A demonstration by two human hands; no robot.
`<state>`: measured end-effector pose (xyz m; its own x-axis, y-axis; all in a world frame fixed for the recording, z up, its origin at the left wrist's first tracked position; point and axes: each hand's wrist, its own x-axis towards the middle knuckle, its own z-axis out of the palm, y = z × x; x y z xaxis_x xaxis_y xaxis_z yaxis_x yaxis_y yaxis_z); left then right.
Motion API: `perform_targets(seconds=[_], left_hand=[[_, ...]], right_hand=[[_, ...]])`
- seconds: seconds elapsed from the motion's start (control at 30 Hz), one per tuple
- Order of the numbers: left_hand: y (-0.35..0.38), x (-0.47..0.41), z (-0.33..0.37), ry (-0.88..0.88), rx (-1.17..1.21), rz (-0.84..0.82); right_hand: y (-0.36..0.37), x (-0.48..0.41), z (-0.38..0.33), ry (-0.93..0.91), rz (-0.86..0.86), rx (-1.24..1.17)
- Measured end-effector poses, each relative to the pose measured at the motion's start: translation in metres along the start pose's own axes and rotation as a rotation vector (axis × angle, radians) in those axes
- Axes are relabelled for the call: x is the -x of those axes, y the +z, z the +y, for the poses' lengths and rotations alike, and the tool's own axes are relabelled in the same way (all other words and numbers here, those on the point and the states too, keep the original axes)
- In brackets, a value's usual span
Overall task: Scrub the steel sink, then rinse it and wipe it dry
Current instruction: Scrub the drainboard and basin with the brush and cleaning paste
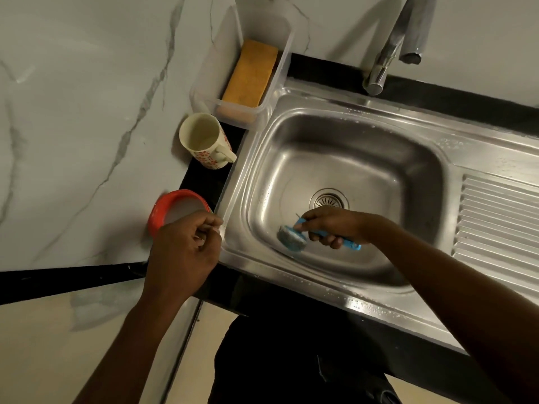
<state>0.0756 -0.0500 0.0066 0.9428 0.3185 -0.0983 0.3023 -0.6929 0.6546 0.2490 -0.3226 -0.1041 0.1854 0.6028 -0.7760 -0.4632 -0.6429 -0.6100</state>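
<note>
The steel sink (364, 158) fills the middle right, with its drain (329, 199) near the basin's centre. My right hand (335, 225) grips a blue-handled scrubber (291, 236) whose steel-wool head rests against the basin's near-left wall. My left hand (183, 252) hovers over a red-rimmed tub (159, 214) of white powder at the sink's left edge. Its fingers are pinched together, apparently on a small spoon or a bit of powder; I cannot tell which.
A cream mug (204, 141) with red flowers stands left of the sink. Behind it a clear plastic box (233, 68) holds an orange sponge (250, 74). The chrome tap (390, 51) rises at the back. A ribbed drainboard (501, 217) lies to the right.
</note>
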Motion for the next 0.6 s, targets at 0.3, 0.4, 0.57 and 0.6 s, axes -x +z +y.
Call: perform_targets(seconds=[0.3,0.4,0.57,0.6], left_hand=[[-0.021,0.018,-0.016,-0.062,0.001,0.166],[-0.028,0.026,-0.019,-0.099,0.019,0.178],[-0.036,0.036,-0.03,-0.104,0.007,0.196],[-0.037,0.038,-0.033,-0.113,0.01,0.199]], right_hand=[[0.04,0.033,-0.114,-0.499,0.146,0.192],[0.066,0.019,-0.149,-0.637,0.169,0.371],[0.112,-0.013,-0.187,-0.75,0.18,0.835],[0.12,-0.019,-0.192,-0.754,0.17,0.926]])
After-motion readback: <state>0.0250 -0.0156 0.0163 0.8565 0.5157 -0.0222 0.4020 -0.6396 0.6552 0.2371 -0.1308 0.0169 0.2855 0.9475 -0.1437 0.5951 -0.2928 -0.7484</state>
